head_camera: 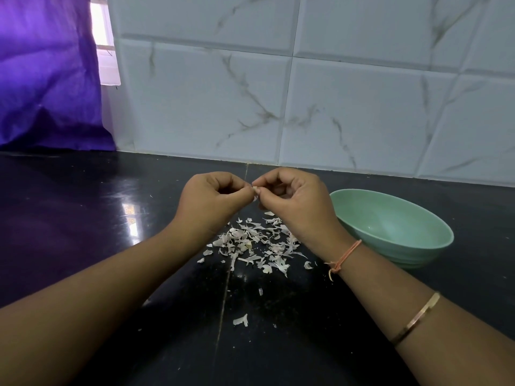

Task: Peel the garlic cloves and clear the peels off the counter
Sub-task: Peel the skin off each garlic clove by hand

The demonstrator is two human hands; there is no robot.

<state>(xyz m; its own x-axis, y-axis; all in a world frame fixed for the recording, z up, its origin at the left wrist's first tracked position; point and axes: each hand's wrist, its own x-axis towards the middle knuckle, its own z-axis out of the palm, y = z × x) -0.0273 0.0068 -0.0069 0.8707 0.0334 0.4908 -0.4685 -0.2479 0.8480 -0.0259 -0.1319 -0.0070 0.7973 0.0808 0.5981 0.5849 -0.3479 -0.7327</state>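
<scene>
A small pale garlic clove [255, 190], only a sliver of it showing, is held in the air between the fingertips of both hands, above the worktop. The left hand [211, 199] is curled, with thumb and forefinger pinching the clove from its side. The right hand [295, 201] is curled the same way and pinches the clove's other end, so the two sets of fingertips meet. How much skin is left on the clove cannot be told, as the fingers cover nearly all of it. Judging by this grip, the step is stripping the skin. It should go best if one hand holds the clove steady while the other catches a loose edge with a nail and pulls along the clove's length, keeping both hands over the heap so the scraps fall together. Directly below and slightly nearer the person lies a loose scatter of thin, papery white garlic peels [256, 240] on the glossy black stone worktop [83, 218], with a stray peel [241, 320] nearer still, between the forearms. Just beyond the right wrist sits a pale green oval plastic bowl [404, 218]; the visible part of its inside shows no cloves, and the rest is hidden behind the right hand. The right forearm wears an orange thread band [345, 254] and a thin gold-coloured bangle [415, 319]. Beyond the hands rises a wall of white marble-veined tiles [334, 93], and far off past the left hand hangs a purple cloth curtain [47, 79].
</scene>
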